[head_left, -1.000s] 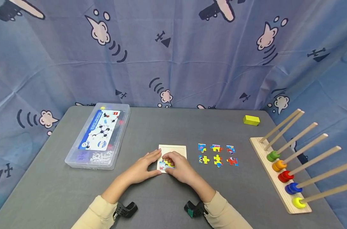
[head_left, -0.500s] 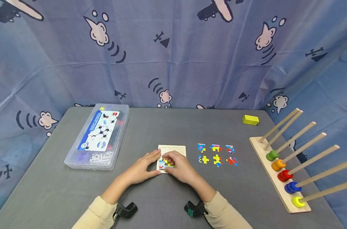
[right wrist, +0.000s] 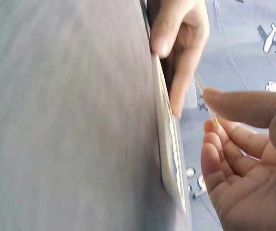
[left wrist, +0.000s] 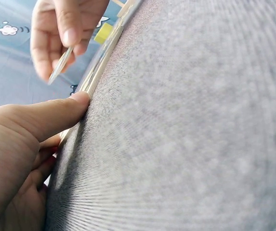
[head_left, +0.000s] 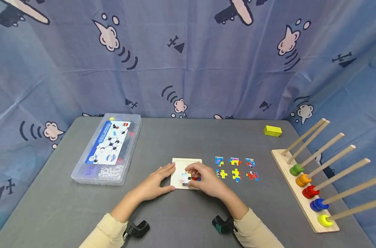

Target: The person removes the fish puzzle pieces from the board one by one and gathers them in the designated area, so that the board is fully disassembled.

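My right hand pinches a colourful jigsaw piece between thumb and fingers over the square wooden puzzle tray. Both wrist views show the thin jigsaw piece raised and tilted above the tray's face. My left hand rests at the tray's left side, thumb at the near left corner and fairly straight fingers along the left edge. The left thumb touches the tray's near rim. To the right of the tray lie several loose jigsaw pieces in two rows.
A clear plastic case with a molecule-model label stands at the left. At the right is a wooden peg board with upright rods and coloured rings. A yellow block sits at the back right. Behind the grey table hangs a patterned curtain.
My right hand has moved right and lifted the jigsaw piece from the tray's lower left, where bare wood now shows. The left hand stays at the tray's edge.
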Demonstrator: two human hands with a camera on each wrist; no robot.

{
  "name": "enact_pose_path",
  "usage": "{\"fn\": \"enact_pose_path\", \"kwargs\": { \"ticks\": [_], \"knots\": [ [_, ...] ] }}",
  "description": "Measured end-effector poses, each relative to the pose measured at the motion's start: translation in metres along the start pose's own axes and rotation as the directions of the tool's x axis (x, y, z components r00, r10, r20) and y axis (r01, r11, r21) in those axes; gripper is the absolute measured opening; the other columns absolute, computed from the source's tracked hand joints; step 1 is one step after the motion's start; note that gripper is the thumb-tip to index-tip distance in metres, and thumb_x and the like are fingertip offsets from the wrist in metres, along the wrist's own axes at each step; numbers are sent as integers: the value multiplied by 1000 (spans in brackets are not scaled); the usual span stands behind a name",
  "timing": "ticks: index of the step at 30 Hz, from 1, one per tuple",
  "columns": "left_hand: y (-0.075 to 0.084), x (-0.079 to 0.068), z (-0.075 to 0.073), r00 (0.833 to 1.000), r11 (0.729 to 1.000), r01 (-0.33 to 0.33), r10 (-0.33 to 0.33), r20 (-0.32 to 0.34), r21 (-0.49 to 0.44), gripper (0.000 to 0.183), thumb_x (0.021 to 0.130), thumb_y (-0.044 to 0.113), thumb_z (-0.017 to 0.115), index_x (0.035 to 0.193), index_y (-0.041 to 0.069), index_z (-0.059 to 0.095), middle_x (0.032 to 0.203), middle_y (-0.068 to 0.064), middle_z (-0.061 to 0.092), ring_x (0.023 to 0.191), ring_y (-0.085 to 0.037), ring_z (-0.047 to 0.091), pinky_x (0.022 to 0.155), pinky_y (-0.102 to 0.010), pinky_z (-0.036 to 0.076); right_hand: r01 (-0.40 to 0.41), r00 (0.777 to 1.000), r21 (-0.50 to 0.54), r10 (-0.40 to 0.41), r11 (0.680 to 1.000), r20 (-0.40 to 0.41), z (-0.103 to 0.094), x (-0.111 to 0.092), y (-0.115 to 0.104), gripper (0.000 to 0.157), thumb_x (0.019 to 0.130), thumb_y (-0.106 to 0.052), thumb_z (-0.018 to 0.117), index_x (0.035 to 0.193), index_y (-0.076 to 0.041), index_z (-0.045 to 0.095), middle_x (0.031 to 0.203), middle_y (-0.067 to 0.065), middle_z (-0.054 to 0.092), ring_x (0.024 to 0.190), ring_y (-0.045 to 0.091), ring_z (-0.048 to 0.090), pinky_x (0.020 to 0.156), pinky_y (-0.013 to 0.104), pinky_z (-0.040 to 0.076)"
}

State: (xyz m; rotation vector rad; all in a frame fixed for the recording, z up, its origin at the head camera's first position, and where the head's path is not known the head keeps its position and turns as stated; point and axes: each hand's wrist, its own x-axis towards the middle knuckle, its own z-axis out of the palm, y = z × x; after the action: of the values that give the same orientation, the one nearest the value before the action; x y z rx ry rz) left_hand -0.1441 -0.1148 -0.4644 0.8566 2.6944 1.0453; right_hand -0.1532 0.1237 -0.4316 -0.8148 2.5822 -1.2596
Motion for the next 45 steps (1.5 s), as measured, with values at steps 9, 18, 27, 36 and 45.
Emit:
{"fn": "enact_pose_path", "kwargs": {
  "ticks": [9, 18, 27, 36, 45],
  "knots": [
    [3, 0, 0, 1000, 1000, -3, 3, 6, 9, 69, 86, 26, 69, 142, -2, 39, 153, -12, 32, 142, -29, 29, 117, -49, 22, -79, 996, 18, 78, 997, 43, -37, -32, 27, 35, 79, -6, 74, 112, -4, 62, 100, 3, 59, 88, 18, 55, 78, 25, 51],
    [3, 0, -2, 1000, 1000, 1, -1, 5, 8, 70, 86, 26, 69, 143, -2, 38, 153, -13, 32, 142, -29, 28, 117, -49, 22, -77, 996, 4, 77, 997, 37, -60, -58, 43, 35, 79, -8, 74, 112, -4, 63, 102, 3, 62, 86, 16, 56, 77, 24, 51],
    [3, 1, -1, 1000, 1000, -1, 1, 1, 10, 70, 86, 27, 69, 143, -1, 39, 153, -12, 32, 142, -29, 29, 117, -49, 22, -112, 993, -59, 114, 992, 43, -66, -67, 48, 36, 77, -4, 75, 110, -2, 62, 99, 4, 62, 84, 13, 55, 76, 24, 51],
    [2, -1, -1, 1000, 1000, 3, -3, -2, -3, 70, 86, 26, 70, 142, -1, 39, 153, -13, 32, 142, -29, 29, 117, -50, 22, -103, 993, -198, 113, 975, 44, -62, -68, 46, 34, 76, -4, 76, 107, -5, 63, 95, -2, 60, 83, 10, 53, 73, 24, 50],
    [3, -1, -2, 1000, 1000, 5, -5, 0, 11, 70, 86, 26, 70, 142, -2, 39, 153, -13, 33, 142, -29, 29, 117, -49, 22, -84, 995, -246, 96, 966, 34, -60, -68, 48, 35, 74, -3, 76, 106, -8, 64, 93, -4, 58, 82, 8, 51, 72, 24, 49]
  ]
}}
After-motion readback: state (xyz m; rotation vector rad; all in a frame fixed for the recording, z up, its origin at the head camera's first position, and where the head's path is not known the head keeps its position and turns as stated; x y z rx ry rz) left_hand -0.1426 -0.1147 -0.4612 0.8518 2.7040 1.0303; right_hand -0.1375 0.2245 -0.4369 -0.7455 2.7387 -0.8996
